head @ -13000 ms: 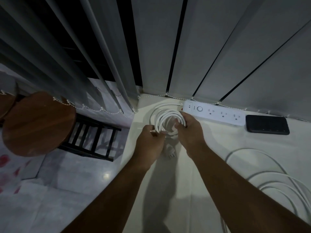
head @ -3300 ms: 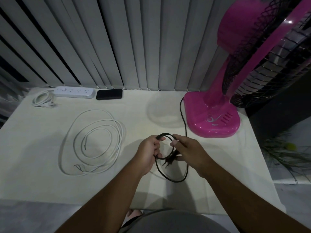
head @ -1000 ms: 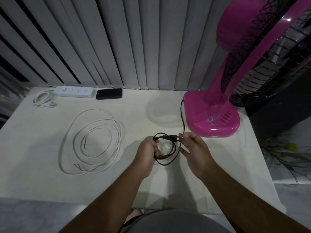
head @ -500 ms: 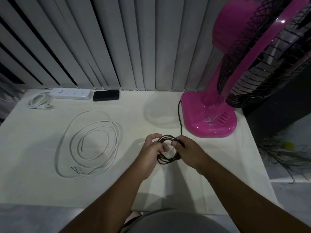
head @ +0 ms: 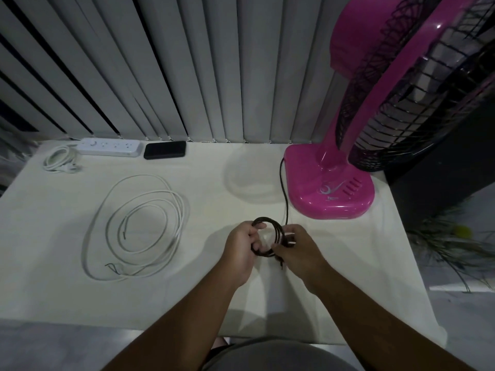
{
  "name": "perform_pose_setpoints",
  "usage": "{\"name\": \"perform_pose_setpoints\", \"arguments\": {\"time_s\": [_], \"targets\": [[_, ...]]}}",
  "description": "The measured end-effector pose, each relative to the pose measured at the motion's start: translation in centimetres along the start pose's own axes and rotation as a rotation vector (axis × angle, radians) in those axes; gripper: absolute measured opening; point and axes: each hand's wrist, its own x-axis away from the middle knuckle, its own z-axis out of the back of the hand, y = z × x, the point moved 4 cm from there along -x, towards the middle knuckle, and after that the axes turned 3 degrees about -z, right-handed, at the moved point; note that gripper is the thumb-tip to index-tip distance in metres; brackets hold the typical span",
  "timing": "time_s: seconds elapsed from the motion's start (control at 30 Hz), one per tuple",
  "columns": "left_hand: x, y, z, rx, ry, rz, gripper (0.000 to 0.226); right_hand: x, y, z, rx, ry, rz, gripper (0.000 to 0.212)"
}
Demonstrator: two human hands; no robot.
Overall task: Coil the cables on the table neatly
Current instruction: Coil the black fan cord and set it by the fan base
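A small coil of black cable [head: 273, 226] sits between my two hands above the middle of the table. My left hand [head: 241, 249] grips the coil's left side with its fingers through the loop. My right hand [head: 297, 249] pinches the right side, and the plug hangs just below it. The black cable's free length [head: 283, 188] runs up to the pink fan's base. A white cable [head: 139, 226] lies in wide loose loops on the left, bare wire ends showing. A tight white coil [head: 57, 161] rests at the far left corner.
A pink fan [head: 332, 188] stands at the right on its base, its cage leaning over the table edge. A white power strip [head: 111, 147] and a black phone [head: 164, 149] lie along the back by the blinds. The table [head: 53, 303] has a white cloth.
Over the last second the black loops were drawn together into a smaller, tighter coil between my hands. The white cables have not moved.
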Motion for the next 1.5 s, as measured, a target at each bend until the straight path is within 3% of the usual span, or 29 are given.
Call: {"name": "perform_pose_setpoints", "arguments": {"time_s": [0.1, 0.13, 0.2, 0.33, 0.4, 0.6, 0.77, 0.9, 1.0, 1.13, 1.33, 1.5], "targets": [[-0.3, 0.1, -0.9, -0.094, 0.039, 0.002, 0.024, -0.5, -0.2, 0.6, -0.171, -0.106, -0.131, 0.075], [-0.4, 0.3, -1.1, -0.108, 0.059, 0.001, 0.021, -0.7, -0.4, 0.8, -0.282, -0.149, -0.175, 0.073], [-0.4, 1.0, -1.9, -0.163, 0.088, 0.0, 0.02, -1.3, -0.9, 1.4, -0.404, -0.201, -0.211, 0.04], [-0.9, 2.0, -3.5, -0.379, 0.077, 0.055, 0.026, -2.4, -0.6, 2.6, -0.32, -0.23, -0.207, 0.017], [-1.3, 2.1, -4.0, -0.409, 0.057, 0.057, 0.029, -2.8, -0.5, 2.9, -0.315, -0.258, -0.196, 0.02], [-1.2, -0.7, -3.3, -0.01, -0.087, 0.053, 0.029, -3.8, -0.9, 3.1, -0.384, -0.244, -0.169, 0.013], [-2.2, -1.8, -2.4, 0.291, 0.074, 0.104, 0.02, -3.8, -0.1, 2.5, -0.166, -0.108, -0.129, 0.017], [-4.0, 0.2, -2.0, 0.115, 0.13, 0.043, 0.024, -3.7, -0.7, 1.4, -0.072, -0.139, -0.094, 0.02], [-5.3, 1.6, -2.1, -0.058, 0.095, 0.051, 0.024, -4.0, -1.2, 0.6, -0.132, -0.192, -0.151, 0.025], [-6.8, 2.8, -1.9, -0.252, -0.01, 0.109, 0.033, -5.2, -1.8, 0.5, -0.139, -0.109, -0.162, 0.038], [-8.3, 3.7, -1.6, -0.277, -0.101, 0.094, 0.033, -5.2, -2.3, -0.5, -0.413, -0.241, -0.188, 0.027], [-8.3, 3.6, -1.0, -0.211, -0.219, 0.131, 0.035, -5.6, -2.1, -0.5, -0.399, -0.23, -0.177, 0.022]]}}
